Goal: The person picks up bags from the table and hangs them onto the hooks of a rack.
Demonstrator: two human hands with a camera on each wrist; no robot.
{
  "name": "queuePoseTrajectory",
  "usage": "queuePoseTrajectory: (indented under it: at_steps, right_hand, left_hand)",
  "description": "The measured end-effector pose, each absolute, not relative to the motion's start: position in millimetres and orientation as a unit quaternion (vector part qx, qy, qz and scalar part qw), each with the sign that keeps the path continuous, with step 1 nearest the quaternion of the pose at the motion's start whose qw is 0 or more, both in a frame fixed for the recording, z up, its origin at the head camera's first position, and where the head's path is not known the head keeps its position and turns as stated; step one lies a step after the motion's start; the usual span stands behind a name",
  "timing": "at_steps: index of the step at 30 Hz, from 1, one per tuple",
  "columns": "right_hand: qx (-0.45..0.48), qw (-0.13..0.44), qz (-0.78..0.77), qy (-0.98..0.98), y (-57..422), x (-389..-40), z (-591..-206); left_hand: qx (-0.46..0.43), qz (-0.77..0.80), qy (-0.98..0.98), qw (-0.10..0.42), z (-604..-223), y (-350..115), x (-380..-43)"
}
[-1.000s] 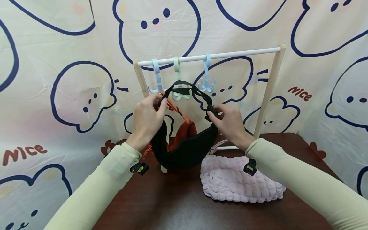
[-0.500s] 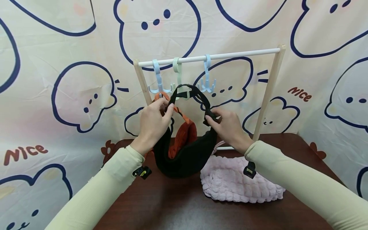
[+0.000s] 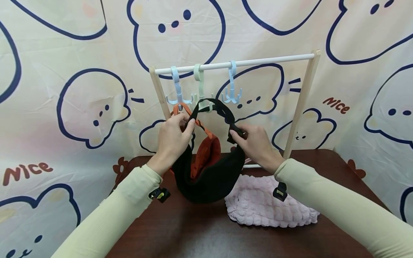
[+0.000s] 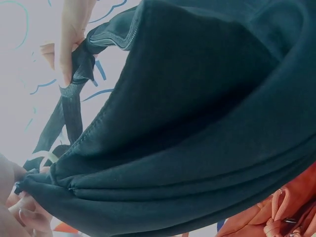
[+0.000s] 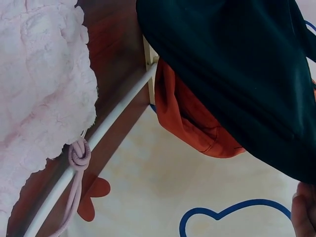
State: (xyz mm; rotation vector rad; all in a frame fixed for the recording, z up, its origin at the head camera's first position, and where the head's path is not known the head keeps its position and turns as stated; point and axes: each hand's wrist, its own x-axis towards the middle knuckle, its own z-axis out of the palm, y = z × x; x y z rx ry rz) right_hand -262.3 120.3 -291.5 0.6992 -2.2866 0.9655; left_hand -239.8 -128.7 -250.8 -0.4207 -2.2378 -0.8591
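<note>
A black cloth bag hangs between the two hands, its mouth facing up. The left hand pinches the left end of its black strap, and the right hand pinches the other end near a bunched part. The strap arches up in front of the pale green hook; whether it touches the prongs I cannot tell. Behind the black bag, an orange bag hangs by its strap from the left blue hook. In the left wrist view the black bag gapes, with a zip along its edge.
A white rail on wooden posts carries the hooks, including another blue hook on the right. A puffy pink bag with a knotted pink cord lies on the dark brown table. A patterned cloth stands behind.
Both hands have lowered slightly, the left also moving a little right, and the black bag has come down with them. Its strap arch now sits lower against the green hook. The orange bag stays hanging.
</note>
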Motion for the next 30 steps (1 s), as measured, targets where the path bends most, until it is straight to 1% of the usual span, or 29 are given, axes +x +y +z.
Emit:
queuePoseTrajectory:
  at_steps: [6,15,30]
  right_hand:
    - [0.256,0.277,0.353,-0.856,120,-259,-292]
    - [0.26,0.275,0.347,-0.858,121,-255,-298]
    - [0.279,0.287,0.338,-0.852,121,-254,-306]
  left_hand:
    - [-0.159,-0.339,-0.868,0.327,-252,-129,-238]
    - [-0.157,-0.333,-0.87,0.327,-259,-130,-235]
    - [-0.141,-0.33,-0.883,0.303,-272,-133,-232]
